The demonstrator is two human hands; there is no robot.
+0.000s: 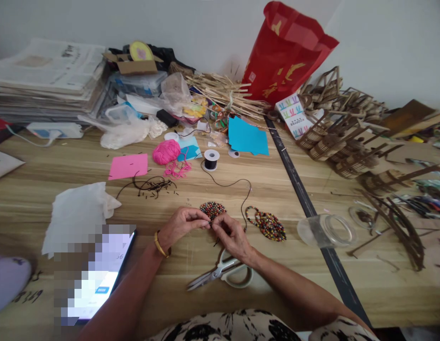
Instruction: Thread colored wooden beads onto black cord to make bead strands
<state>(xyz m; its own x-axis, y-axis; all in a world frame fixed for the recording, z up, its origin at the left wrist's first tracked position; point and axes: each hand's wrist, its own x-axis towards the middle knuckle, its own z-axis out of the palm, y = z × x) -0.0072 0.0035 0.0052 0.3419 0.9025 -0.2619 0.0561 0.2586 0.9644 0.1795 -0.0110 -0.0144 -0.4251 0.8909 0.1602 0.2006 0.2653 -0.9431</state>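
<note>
My left hand (182, 226) and my right hand (235, 237) meet fingertip to fingertip, both pinched on a tiny dark bit of black cord. Just behind the fingers lies a coil of multicoloured beads (211, 208), partly covered by my right hand. A black cord (237, 182) runs from a white spool (211, 160) round to my right hand. Right of that hand is a second heap of strung beads (271, 225), with a loop at its left. Scissors (220, 272) with pale handles lie below, partly under my right wrist.
A lit phone (102, 279) and crumpled white cloth (77, 215) lie at left. Black cord snippets (156, 186), pink yarn (166, 151) and a blue sheet (247, 136) are farther back. At right stand a clear plastic container (312, 230) and small woven baskets (353, 158).
</note>
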